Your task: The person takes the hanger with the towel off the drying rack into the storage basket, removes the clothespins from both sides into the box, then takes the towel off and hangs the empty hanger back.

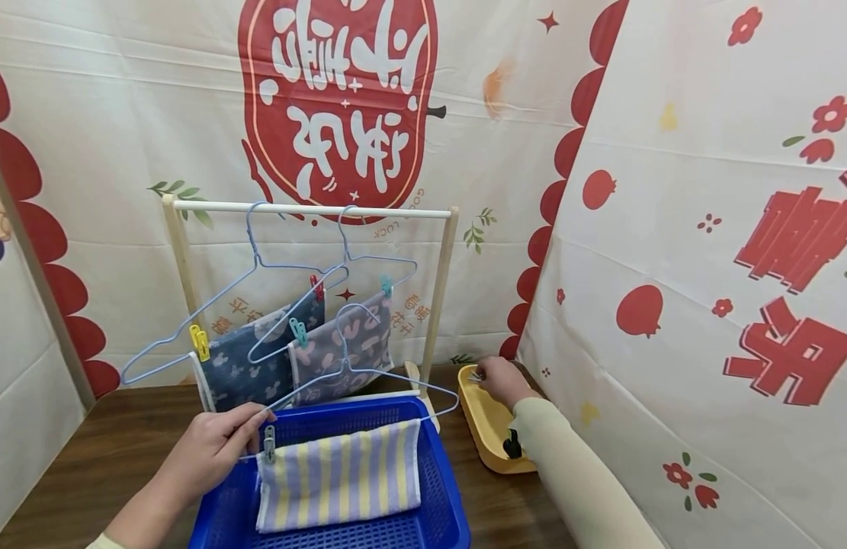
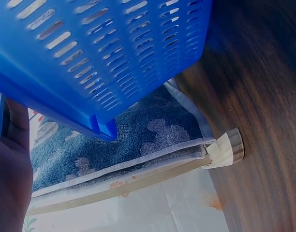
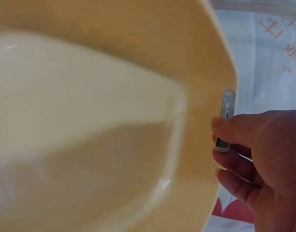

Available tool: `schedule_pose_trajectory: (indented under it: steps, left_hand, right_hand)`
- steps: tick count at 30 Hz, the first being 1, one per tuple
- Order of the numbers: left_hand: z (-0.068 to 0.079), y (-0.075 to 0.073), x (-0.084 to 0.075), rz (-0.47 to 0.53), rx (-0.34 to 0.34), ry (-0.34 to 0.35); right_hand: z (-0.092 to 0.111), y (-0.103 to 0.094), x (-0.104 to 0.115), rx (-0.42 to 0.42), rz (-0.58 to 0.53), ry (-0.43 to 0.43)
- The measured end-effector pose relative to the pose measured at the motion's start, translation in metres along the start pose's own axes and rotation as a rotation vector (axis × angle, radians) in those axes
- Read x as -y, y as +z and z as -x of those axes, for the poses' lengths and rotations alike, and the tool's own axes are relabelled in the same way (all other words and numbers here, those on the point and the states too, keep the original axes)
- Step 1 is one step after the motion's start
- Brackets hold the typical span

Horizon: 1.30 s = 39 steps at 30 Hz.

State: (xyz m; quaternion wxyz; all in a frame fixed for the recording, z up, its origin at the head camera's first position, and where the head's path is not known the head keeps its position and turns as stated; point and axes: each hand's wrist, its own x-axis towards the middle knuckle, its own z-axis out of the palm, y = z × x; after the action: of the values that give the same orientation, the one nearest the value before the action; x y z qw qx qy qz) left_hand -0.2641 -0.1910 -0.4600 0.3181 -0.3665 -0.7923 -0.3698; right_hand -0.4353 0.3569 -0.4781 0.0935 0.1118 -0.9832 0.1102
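My left hand (image 1: 213,442) grips the left end of a blue wire hanger (image 1: 344,369) over the blue basket. A yellow-and-purple striped towel (image 1: 341,476) hangs from it, with a grey clothespin (image 1: 269,444) at the towel's left corner. Between thumb and fingers, my right hand (image 3: 264,154) pinches another grey clothespin (image 3: 228,104), at the far end of the yellow tray (image 1: 492,435). In the left wrist view the left hand (image 2: 12,169) shows only at the edge, beside the basket (image 2: 104,63).
A rack with a white bar (image 1: 313,208) stands behind the basket. On it hang two hangers, one with a dark blue towel (image 1: 248,366) and one with a grey-pink patterned towel (image 1: 348,351), both held by coloured clothespins. Printed cloth walls (image 1: 670,229) enclose the wooden table (image 1: 121,435).
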Motion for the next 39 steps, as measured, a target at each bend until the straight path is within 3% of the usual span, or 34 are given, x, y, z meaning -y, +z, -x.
schedule_pose_trajectory:
  steps: [14,21,39]
  left_hand:
    - [0.001,-0.002,0.002,0.005,0.01,-0.005]
    - [0.001,-0.003,0.001,0.0,0.009,-0.008]
    - [0.0,-0.001,0.001,0.005,0.002,0.003]
  right_hand:
    - [-0.014,0.026,-0.015,0.078,0.049,0.027]
    - [-0.015,0.028,-0.011,0.099,0.088,-0.012]
    - [-0.011,0.022,0.003,0.189,0.032,0.072]
